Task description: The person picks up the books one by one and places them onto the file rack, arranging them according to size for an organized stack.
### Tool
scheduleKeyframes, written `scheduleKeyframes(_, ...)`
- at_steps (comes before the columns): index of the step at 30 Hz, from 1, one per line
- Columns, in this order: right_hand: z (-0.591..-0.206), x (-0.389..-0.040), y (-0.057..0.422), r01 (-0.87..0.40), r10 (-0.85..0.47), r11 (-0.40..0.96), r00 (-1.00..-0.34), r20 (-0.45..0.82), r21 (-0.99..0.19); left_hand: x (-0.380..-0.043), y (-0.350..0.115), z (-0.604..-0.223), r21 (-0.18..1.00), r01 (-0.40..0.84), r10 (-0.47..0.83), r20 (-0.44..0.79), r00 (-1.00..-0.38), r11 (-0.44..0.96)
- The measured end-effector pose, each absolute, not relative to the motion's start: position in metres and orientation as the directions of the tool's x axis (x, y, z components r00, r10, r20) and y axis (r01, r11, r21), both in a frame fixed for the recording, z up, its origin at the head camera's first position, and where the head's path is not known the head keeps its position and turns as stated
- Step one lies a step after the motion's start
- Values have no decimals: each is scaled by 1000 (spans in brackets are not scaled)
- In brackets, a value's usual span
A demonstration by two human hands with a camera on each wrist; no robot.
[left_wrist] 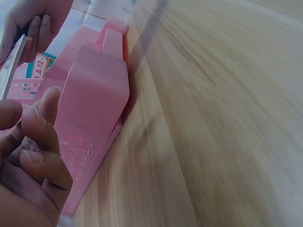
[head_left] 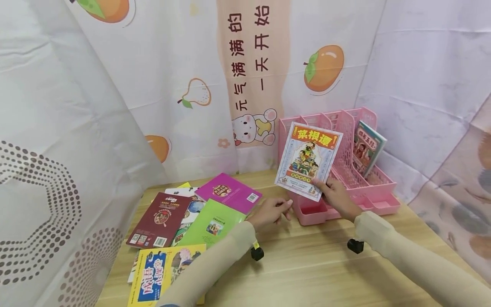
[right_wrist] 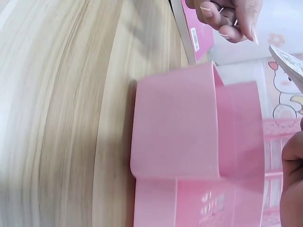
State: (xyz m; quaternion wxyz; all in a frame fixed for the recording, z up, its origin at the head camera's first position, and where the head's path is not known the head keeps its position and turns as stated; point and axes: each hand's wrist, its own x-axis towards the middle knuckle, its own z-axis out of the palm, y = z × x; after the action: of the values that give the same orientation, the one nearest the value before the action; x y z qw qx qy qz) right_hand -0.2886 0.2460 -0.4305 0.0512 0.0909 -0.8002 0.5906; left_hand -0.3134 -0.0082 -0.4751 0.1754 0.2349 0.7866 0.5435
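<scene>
My right hand pinches a book with an orange title band and cartoon children by its lower right corner, tilted in front of a pink desk organizer. Just left of the organizer, my left hand hovers with loosely bent fingers and nothing in them; the left wrist view shows this hand apart from the book. One book with a green and red cover leans in the organizer's right slot. In the right wrist view the book's edge shows above the organizer.
Several books lie spread on the left of the wooden table: a purple one, a green one, a maroon one and a yellow one. A printed curtain hangs behind.
</scene>
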Motion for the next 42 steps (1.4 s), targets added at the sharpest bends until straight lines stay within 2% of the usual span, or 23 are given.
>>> scheduleKeyframes(6,-425,-289,258,-235,-62,310,-972,227,-921,-316,3,-475,960,123,542,-34,-840,252)
scheduleKeyframes(14,-417,-289,266,-262,-16,348,-962,273,-900,-329,25,-465,978,121,448,33,-894,169)
scheduleKeyframes(20,-418,-285,272,-214,15,387,-971,238,-897,-332,35,-462,970,95,387,1,-922,224)
scheduleKeyframes(30,-425,-280,283,-195,90,399,-964,250,-896,-329,33,-474,936,194,472,34,-881,294)
scheduleKeyframes(36,-425,-280,297,-216,151,421,-941,303,-881,-326,37,-475,914,251,494,66,-867,318)
scheduleKeyframes(42,-420,-280,312,-232,232,459,-901,368,-858,-327,40,-474,922,236,496,57,-866,306)
